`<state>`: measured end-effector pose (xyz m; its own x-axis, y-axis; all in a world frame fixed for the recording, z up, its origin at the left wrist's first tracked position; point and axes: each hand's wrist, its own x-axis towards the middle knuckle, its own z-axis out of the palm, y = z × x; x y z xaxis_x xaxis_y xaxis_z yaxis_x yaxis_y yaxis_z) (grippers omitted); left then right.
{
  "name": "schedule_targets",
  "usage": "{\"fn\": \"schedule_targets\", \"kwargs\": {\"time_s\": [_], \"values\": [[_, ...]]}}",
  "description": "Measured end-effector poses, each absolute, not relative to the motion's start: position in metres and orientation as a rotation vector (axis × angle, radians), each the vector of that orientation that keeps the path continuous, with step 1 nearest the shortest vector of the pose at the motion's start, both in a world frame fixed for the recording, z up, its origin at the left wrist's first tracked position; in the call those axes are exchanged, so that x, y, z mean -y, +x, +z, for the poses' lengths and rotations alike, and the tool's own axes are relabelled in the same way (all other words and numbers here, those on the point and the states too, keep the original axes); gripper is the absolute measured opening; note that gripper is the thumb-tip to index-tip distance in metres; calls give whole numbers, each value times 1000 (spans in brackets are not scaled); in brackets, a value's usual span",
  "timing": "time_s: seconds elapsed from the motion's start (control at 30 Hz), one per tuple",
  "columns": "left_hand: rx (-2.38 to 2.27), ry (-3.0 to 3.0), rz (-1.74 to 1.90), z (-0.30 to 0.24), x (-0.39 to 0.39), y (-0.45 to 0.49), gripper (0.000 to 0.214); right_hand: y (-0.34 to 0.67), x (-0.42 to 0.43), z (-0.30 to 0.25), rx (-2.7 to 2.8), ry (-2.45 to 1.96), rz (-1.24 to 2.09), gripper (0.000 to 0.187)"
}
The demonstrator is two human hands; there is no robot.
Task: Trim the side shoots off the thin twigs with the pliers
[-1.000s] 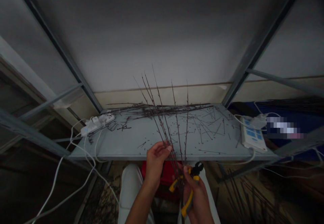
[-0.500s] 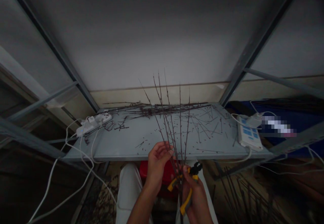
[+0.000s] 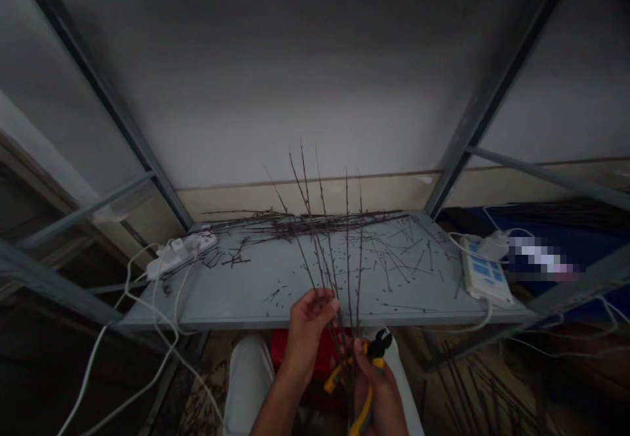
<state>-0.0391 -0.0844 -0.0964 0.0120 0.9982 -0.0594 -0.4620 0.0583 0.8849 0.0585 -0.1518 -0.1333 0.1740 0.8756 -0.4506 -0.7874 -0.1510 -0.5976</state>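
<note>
Several thin dark twigs (image 3: pixel 347 259) stand fanned out in front of me, their tips reaching past the shelf's back edge. My left hand (image 3: pixel 311 318) pinches one or more twigs on the left of the fan between thumb and fingers. Lower and to the right, my right hand (image 3: pixel 375 380) grips the lower stems together with yellow-handled cutting pliers (image 3: pixel 363 413). The pliers' black jaws point up and right, away from the twigs. Fingers and handles partly cover the stems.
A grey metal shelf (image 3: pixel 221 301) holds a twig pile (image 3: pixel 315 226) along its back and scattered clippings. Power strips stand left (image 3: pixel 170 259) and right (image 3: pixel 485 275), with white cables hanging. Below are a red object (image 3: pixel 280 347) and more sticks (image 3: pixel 472 390) at lower right.
The shelf and everything on it sit slightly lower in view, as the camera has tilted up. Left thumb and fingers have come closer together on the twigs. The right hand keeps its hold.
</note>
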Motion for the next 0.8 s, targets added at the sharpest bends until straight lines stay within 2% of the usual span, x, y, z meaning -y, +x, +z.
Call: {"fn": "schedule_targets", "kwargs": {"time_s": [0.13,0.33,0.6,0.8], "values": [[-871,817,1371,-81,79,-37,30,57,151,-137,159,-928,1424,45],[-869,823,1377,-65,65,-34,32,67,147,-149,300,-1065,1466,51],[-863,783,1361,-68,62,-27,33,79,147,-154,409,-1167,1275,49],[-902,797,1336,-72,63,-32,37,135,138,-166,469,-1217,1161,49]]}}
